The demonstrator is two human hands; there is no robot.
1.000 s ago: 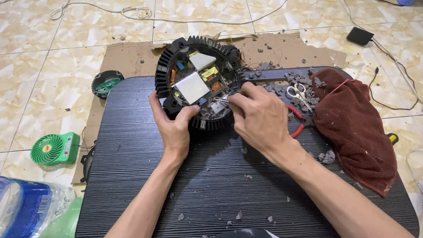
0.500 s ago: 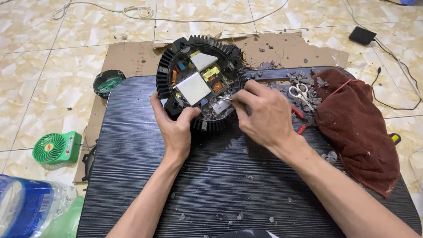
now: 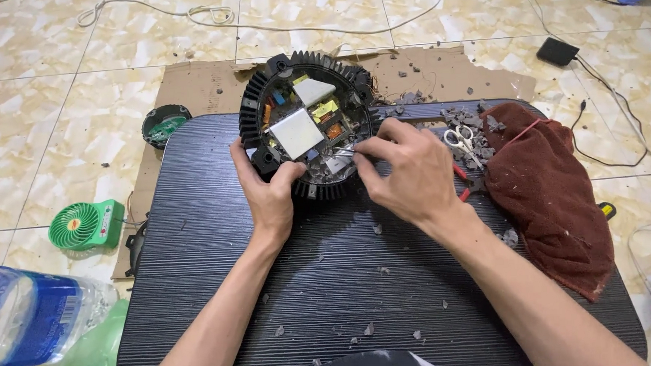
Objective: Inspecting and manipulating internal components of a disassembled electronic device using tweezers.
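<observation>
A round black finned housing (image 3: 253, 116) with an exposed circuit board lies at the far edge of a dark ribbed board (image 3: 330, 278). My left hand (image 3: 267, 193) grips the housing's near left rim. My right hand (image 3: 406, 176) pinches a thin metal tool (image 3: 342, 152) whose tip pokes into the electronics near the front of the housing. White and yellow components sit on the circuit board (image 3: 297, 129).
Scissors (image 3: 464, 142) and grey debris lie right of the housing beside a dark red cloth (image 3: 553, 195). A green mini fan (image 3: 82, 224), a small round black part (image 3: 165, 125), a plastic bottle (image 3: 31, 316) and cables sit on the tiled floor. Cardboard (image 3: 197, 82) lies under the board.
My right hand has shifted slightly left toward the housing's front, and the tool tip now reaches further into the electronics. The left hand keeps its grip.
</observation>
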